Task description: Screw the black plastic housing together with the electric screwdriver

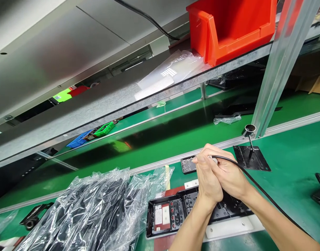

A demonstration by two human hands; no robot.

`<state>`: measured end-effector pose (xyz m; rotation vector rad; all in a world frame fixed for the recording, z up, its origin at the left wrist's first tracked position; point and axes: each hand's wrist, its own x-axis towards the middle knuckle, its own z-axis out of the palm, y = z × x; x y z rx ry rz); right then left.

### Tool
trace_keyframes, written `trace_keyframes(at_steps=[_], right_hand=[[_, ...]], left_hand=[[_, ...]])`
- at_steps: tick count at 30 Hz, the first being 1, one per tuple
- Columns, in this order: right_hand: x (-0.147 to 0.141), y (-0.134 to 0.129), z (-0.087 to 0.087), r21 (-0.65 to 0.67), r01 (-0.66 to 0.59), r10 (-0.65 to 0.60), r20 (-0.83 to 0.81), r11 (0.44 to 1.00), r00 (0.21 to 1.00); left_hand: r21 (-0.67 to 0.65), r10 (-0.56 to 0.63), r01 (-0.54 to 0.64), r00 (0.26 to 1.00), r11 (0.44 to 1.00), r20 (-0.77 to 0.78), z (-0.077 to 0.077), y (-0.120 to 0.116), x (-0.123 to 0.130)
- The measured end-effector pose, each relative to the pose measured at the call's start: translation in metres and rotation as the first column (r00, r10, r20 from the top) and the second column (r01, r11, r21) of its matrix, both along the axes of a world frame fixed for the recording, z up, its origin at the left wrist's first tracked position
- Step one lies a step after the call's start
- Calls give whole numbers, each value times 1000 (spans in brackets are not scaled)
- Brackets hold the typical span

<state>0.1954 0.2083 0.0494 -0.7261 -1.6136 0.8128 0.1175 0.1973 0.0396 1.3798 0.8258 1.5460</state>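
My left hand (208,179) and my right hand (229,174) are pressed together above a black plastic housing (177,212). Fingers of both are closed around something at the end of a black cable (250,176); only a small pale piece of it shows between them. The housing lies open side up on a reddish-brown base with white blocks (229,228), and my hands and forearms cover part of it. Just behind my hands sits a small black tray (188,164) of tiny metal parts.
Plastic-wrapped black parts (97,209) lie at the left. A stand with a metal cup (250,129) is behind right, near a metal post (282,69). Overhead, a shelf (97,101) carries a red bin (228,45) and plastic bags (172,71).
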Motion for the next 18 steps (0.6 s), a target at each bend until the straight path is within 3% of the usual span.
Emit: trace_keyframes(at_steps=[3,10,18], right_hand=[[0,1,0,32,14,-14,18,999,1000],[-2,1,3,36,47,-48,29,998,998],[-1,1,1,77,66,-70,46,995,997]], left_hand=[[28,31,-32,999,999,11,4,-1,0],[-99,170,-171,985,980,-13,0,1,-2],[-79,127,-129,992,989,-23,-2,4,-2]])
